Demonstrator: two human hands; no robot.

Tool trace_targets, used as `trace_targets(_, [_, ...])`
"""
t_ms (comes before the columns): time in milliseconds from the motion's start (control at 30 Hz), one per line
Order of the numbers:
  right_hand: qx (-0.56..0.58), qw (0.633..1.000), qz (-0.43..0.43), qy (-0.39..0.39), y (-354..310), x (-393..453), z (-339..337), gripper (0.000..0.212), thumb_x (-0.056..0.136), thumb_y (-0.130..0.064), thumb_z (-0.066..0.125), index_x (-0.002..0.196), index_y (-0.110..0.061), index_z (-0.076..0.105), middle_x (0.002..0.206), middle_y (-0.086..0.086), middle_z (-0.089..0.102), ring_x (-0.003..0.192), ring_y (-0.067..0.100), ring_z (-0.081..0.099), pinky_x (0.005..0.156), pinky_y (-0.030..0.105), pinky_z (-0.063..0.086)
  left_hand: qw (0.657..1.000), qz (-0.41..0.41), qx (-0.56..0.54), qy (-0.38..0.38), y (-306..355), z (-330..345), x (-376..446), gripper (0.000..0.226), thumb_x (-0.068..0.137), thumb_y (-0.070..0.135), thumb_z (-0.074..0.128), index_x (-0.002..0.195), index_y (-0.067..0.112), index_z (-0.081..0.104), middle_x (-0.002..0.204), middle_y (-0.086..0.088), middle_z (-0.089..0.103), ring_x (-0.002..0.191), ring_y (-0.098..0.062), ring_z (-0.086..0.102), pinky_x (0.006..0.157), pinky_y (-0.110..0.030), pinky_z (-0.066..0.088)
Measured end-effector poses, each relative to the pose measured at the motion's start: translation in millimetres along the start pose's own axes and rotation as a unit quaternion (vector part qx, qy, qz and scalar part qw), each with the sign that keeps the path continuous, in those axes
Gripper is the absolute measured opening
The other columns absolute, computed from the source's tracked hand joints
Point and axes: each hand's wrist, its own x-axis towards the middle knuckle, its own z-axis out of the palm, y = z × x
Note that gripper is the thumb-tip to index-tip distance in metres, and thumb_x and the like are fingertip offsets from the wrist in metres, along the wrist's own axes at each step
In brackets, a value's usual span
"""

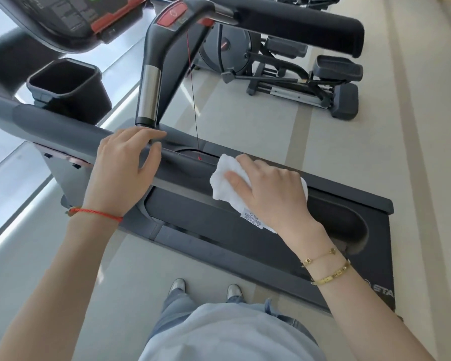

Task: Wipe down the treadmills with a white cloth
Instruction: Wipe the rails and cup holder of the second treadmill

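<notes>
**Head view: wiping the treadmill side rail**

I press the white cloth (227, 178) flat under my right hand (268, 188) on the treadmill (349, 220) rail so it rubs the plastic. My left hand (123, 168) grips the rail's front, empty, to steady me. The console (71, 19) is cut off above, and the cloth's tag print is unreadable.

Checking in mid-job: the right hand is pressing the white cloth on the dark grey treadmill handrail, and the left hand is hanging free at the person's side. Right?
Not quite. The head view shows the left hand gripping the dark grey treadmill handrail, near the base of the upright handle, not hanging free. The rest holds: the right hand presses the crumpled white cloth on that rail.
</notes>
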Motion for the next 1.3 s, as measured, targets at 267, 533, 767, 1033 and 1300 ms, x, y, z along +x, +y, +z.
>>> trace_targets(267, [-0.049,0.995,0.058,0.060,-52.2,28.0,17.0,0.048,0.098,-0.047,0.023,0.088,-0.020,0.061,0.059,-0.001,0.055,0.047,0.023,0.043,0.047,0.026,0.017,0.999,0.023,-0.031,-0.011,-63.4,-15.9,22.7,0.024,0.099,0.012,0.052,0.114,0.007,0.069,0.106,-0.008,0.071,0.094,-0.022,0.063,0.092,-0.029,0.046])
trace_targets(533, [-0.087,0.966,0.164,0.180,-78.2,30.8,28.7,0.039,0.096,-0.034,0.050,0.062,-0.022,0.035,0.048,-0.003,0.035,0.045,0.020,0.034,0.054,0.030,0.021,0.993,0.072,-0.070,-0.054,-94.7,-15.8,26.5,0.024,0.100,0.013,0.050,0.106,0.009,0.072,0.100,-0.005,0.073,0.089,-0.024,0.064,0.088,-0.050,0.049])
trace_targets(767, [-0.062,0.945,0.222,0.231,-86.3,30.3,34.6,0.044,0.099,-0.033,0.047,0.059,-0.015,0.048,0.047,0.003,0.045,0.047,0.022,0.041,0.059,0.029,0.026,0.985,0.097,-0.098,-0.104,-111.1,-22.6,26.8,0.023,0.100,0.010,0.049,0.107,0.011,0.072,0.103,-0.001,0.072,0.101,-0.024,0.064,0.097,-0.048,0.045])
trace_targets(1033, [-0.066,0.945,0.171,0.270,-157.3,70.3,57.9,0.042,0.101,-0.038,0.040,0.074,-0.016,0.063,0.057,0.000,0.055,0.054,0.021,0.049,0.059,0.034,0.039,0.976,0.116,-0.122,-0.135,-122.1,-24.2,28.6,0.025,0.099,0.011,0.052,0.116,0.012,0.069,0.111,-0.001,0.070,0.109,-0.023,0.062,0.102,-0.046,0.041])
trace_targets(1300, [-0.074,0.942,0.125,0.304,-122.9,38.9,50.0,0.030,0.099,-0.035,0.053,0.087,-0.013,0.071,0.070,0.000,0.066,0.067,0.023,0.061,0.067,0.034,0.045,0.976,0.112,-0.141,-0.126,-123.0,-22.1,28.5,0.023,0.098,0.012,0.052,0.112,0.012,0.070,0.107,0.000,0.071,0.102,-0.024,0.063,0.098,-0.047,0.043])
